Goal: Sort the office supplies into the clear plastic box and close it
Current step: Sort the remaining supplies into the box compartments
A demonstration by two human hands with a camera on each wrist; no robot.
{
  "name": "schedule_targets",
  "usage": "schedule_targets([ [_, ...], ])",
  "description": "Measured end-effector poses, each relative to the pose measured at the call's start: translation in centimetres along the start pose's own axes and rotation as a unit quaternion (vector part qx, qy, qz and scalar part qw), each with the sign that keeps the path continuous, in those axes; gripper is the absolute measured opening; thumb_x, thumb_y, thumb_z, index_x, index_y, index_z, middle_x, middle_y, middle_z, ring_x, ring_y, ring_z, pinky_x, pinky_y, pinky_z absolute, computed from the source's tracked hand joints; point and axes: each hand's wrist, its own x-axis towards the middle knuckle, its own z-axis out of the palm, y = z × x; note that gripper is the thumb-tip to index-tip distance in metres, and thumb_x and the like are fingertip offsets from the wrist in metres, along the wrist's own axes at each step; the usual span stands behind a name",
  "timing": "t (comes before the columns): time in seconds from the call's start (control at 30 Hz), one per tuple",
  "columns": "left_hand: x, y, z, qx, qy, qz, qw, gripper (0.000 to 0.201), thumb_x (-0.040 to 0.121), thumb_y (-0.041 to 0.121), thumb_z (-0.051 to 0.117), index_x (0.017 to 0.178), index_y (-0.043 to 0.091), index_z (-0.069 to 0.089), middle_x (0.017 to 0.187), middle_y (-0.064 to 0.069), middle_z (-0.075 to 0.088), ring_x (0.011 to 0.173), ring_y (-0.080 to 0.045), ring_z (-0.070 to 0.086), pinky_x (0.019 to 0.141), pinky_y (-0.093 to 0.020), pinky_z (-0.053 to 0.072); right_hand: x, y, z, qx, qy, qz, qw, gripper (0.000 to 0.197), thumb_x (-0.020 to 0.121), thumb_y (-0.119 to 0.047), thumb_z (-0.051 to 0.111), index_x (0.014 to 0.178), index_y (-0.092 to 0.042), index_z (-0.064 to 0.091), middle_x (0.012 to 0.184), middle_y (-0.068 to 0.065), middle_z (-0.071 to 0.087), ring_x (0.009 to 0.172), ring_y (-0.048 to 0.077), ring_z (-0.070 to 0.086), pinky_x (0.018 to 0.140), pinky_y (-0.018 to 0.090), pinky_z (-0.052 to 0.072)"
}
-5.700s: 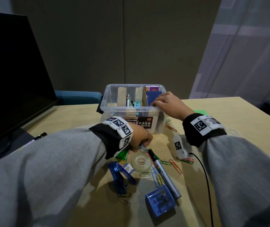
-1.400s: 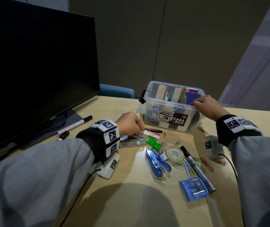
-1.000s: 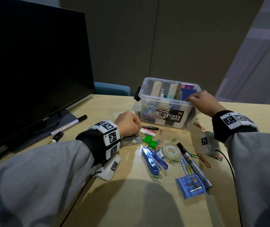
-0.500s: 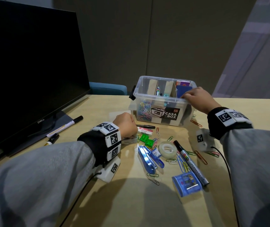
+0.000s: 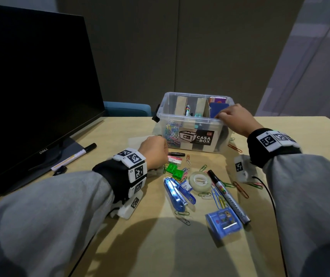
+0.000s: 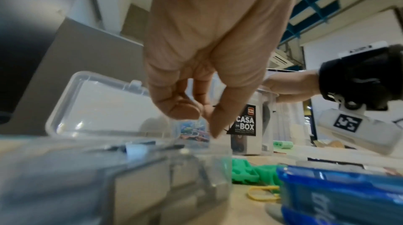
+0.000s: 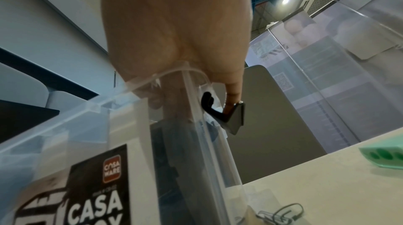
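Note:
The clear plastic box (image 5: 192,116) labelled CASA BOX stands open at mid-table, with cardboard dividers, paper clips and pens inside. My right hand (image 5: 233,119) grips its front right corner rim (image 7: 174,75), fingers hooked inside, little finger by a black latch (image 7: 226,113). My left hand (image 5: 154,150) hovers left of the box over a small clear case (image 6: 98,108) with its lid up. Its thumb and fingertips (image 6: 209,118) pinch something thin, seemingly a paper clip. Loose on the table lie green clips (image 5: 173,170), a tape roll (image 5: 200,180), a permanent marker (image 5: 229,197), a blue stapler (image 5: 177,194) and a blue case (image 5: 223,220).
A dark Dell monitor (image 5: 30,86) fills the left side, with two markers (image 5: 74,156) by its base. Several paper clips (image 5: 240,188) lie scattered around the supplies. A black pen (image 5: 177,154) and an eraser (image 5: 175,159) sit in front of the box. A cable (image 5: 270,196) trails from my right wrist.
Earlier my left hand was among the paper clips by the marker; it has moved left to the small clear case and stays there. My right hand has kept its grip on the box rim.

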Motion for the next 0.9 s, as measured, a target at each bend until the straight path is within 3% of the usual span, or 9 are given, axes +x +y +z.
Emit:
schedule_targets([
  [0.1,0.1,0.9,-0.1,0.071,-0.051,0.115,0.99,0.016,0.083,0.014,0.068,0.098,0.02,0.067,0.104,0.002,0.061,0.102,-0.017,0.051,0.087,-0.031,0.047,0.0,0.0,-0.1,-0.002,0.002,-0.001,1.0,0.036,0.101,-0.025,0.038,0.105,-0.009,0.07,0.11,0.007,0.061,0.106,0.014,0.038,0.086,0.031,0.032],
  [0.2,0.3,2.2,0.2,0.204,-0.119,0.177,0.956,0.026,0.086,0.031,0.07,0.111,0.028,0.065,0.111,0.007,0.06,0.105,-0.015,0.038,0.09,-0.034,0.036,0.2,0.3,0.0,0.006,-0.001,0.001,1.0,0.036,0.1,-0.026,0.039,0.102,-0.008,0.07,0.108,0.008,0.062,0.108,0.016,0.041,0.086,0.032,0.034],
  [0.3,0.7,3.2,0.3,0.24,-0.144,0.19,0.941,0.026,0.087,0.034,0.069,0.112,0.03,0.066,0.112,0.007,0.061,0.11,-0.017,0.039,0.093,-0.037,0.033,0.3,0.3,0.1,0.012,0.0,0.002,1.0,0.037,0.099,-0.027,0.039,0.101,-0.007,0.071,0.107,0.007,0.063,0.108,0.016,0.043,0.085,0.032,0.035],
  [0.4,0.9,3.7,0.2,0.252,-0.168,0.192,0.933,0.02,0.088,0.032,0.068,0.107,0.028,0.069,0.11,0.008,0.062,0.105,-0.014,0.038,0.097,-0.038,0.031,0.3,0.2,0.0,0.0,0.001,-0.005,1.0,0.037,0.1,-0.026,0.039,0.102,-0.006,0.07,0.11,0.009,0.063,0.104,0.014,0.038,0.082,0.03,0.03],
  [0.57,0.9,3.8,-0.1,0.281,-0.178,0.188,0.924,0.003,0.085,0.025,0.069,0.087,0.026,0.067,0.089,0.011,0.058,0.1,-0.013,0.042,0.092,-0.036,0.03,0.4,0.4,0.2,0.001,0.005,-0.009,1.0,0.038,0.1,-0.026,0.039,0.102,-0.005,0.07,0.11,0.01,0.063,0.104,0.015,0.039,0.081,0.03,0.031],
  [0.67,0.8,3.5,-0.6,0.301,-0.17,0.186,0.92,0.009,0.085,0.024,0.068,0.082,0.029,0.062,0.077,0.013,0.049,0.1,-0.014,0.044,0.085,-0.033,0.029,0.5,0.6,0.3,0.003,0.009,-0.011,1.0,0.038,0.1,-0.026,0.038,0.101,-0.004,0.07,0.109,0.01,0.064,0.103,0.015,0.039,0.081,0.03,0.03],
  [0.8,0.9,3.3,-0.8,0.297,-0.146,0.197,0.923,0.006,0.084,0.028,0.068,0.084,0.028,0.062,0.084,0.01,0.053,0.104,-0.017,0.05,0.085,-0.033,0.035,0.7,0.8,0.4,0.006,0.016,-0.011,1.0,0.039,0.098,-0.025,0.038,0.1,-0.003,0.071,0.107,0.011,0.064,0.103,0.014,0.039,0.081,0.03,0.031],
  [0.9,1.3,3.8,-0.1,0.256,-0.178,0.206,0.928,0.032,0.079,0.043,0.074,0.105,0.028,0.063,0.099,0.01,0.061,0.104,-0.015,0.049,0.08,-0.032,0.033,0.7,0.9,0.5,0.009,0.018,-0.01,1.0,0.038,0.098,-0.026,0.039,0.101,-0.004,0.071,0.107,0.01,0.064,0.103,0.014,0.039,0.08,0.03,0.031],
])
